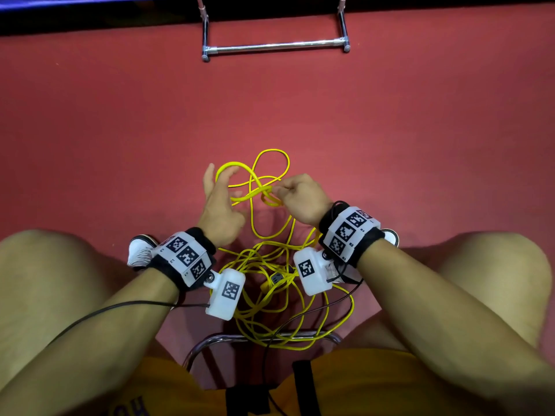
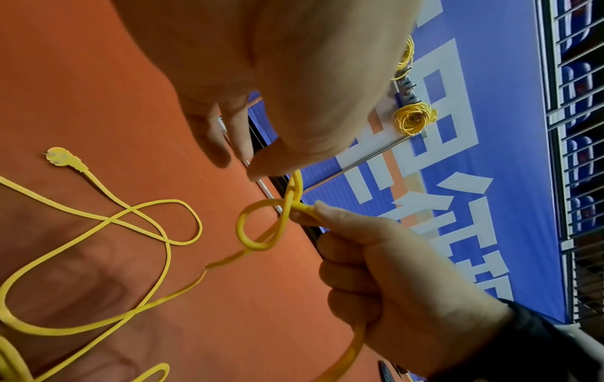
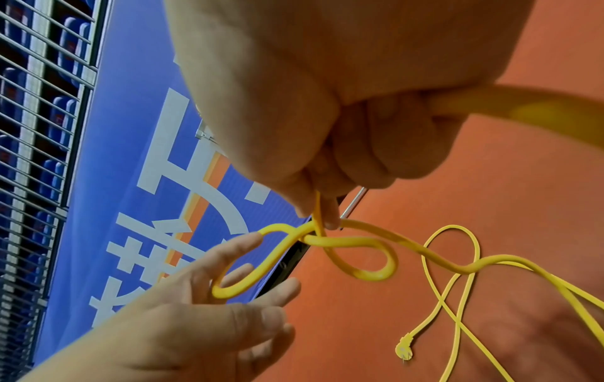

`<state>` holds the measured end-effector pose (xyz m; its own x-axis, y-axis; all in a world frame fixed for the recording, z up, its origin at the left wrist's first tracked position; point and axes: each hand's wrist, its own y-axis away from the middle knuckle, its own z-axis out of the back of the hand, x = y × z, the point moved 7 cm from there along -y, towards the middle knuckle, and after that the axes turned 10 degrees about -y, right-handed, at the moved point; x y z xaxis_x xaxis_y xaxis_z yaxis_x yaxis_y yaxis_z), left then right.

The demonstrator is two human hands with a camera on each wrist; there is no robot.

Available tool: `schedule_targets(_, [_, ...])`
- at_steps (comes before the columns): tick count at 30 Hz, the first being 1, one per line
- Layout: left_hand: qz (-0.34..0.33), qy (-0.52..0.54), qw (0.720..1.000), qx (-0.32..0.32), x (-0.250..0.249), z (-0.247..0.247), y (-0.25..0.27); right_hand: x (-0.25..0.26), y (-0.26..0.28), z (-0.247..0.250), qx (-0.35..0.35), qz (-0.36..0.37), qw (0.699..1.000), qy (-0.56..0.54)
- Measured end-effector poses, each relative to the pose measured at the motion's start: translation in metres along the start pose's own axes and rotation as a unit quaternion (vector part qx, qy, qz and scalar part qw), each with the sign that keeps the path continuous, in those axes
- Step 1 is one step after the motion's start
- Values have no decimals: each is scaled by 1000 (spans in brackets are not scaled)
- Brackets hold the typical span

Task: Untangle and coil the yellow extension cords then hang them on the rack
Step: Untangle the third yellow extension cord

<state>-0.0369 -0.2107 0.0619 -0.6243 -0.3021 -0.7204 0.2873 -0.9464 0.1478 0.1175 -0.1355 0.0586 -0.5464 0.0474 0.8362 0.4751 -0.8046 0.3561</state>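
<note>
A yellow extension cord (image 1: 258, 187) is lifted off the red floor with a loose knot (image 2: 258, 227) in it. My right hand (image 1: 295, 195) pinches a strand at the knot between thumb and forefinger, and more cord (image 3: 523, 108) runs through its fist. My left hand (image 1: 219, 199) has its fingers spread and straight, with a loop (image 3: 229, 284) of the cord hooked over them. The remaining cord lies in a tangled heap (image 1: 264, 265) between my feet. One yellow plug (image 2: 60, 156) lies flat on the floor. The chrome rack's foot bar (image 1: 276, 46) stands far ahead.
Up on the rack rail (image 2: 407, 90), a coiled yellow cord (image 2: 410, 120) hangs in front of a blue banner (image 2: 490, 129). A chrome chair tube (image 1: 210, 340) crosses under the heap. My knees flank it, and black wrist-camera cables (image 1: 120, 304) trail near it.
</note>
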Motion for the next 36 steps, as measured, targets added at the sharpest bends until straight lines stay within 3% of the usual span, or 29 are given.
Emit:
schedule_targets(7, [-39, -37, 998, -36, -11, 13, 0, 0, 4, -3, 50, 11, 997, 65])
schedule_targets(13, [-37, -142, 989, 19, -6, 7, -2, -3, 1, -3, 88, 22, 993, 79])
schedule_targets(18, [63, -139, 987, 58, 15, 6, -5, -5, -4, 10, 55, 20, 998, 0])
schedule_targets(21, [190, 54, 979, 58, 28, 7, -8, -4, -5, 19, 23, 19, 998, -51])
schedule_targets(24, [278, 230, 930, 77, 27, 7, -1, -5, -8, 24, 4, 29, 996, -81])
schedule_targets(29, [308, 406, 854, 103, 13, 14, 1, -23, -16, 22, -21, 9, 997, -70])
schedule_targets(33, [293, 460, 828, 131, -2, 11, 3, -24, -11, 23, -79, 46, 995, -45])
schedule_targets(36, [279, 513, 807, 92, -8, 12, 2, -16, -7, 13, -75, 95, 991, -55])
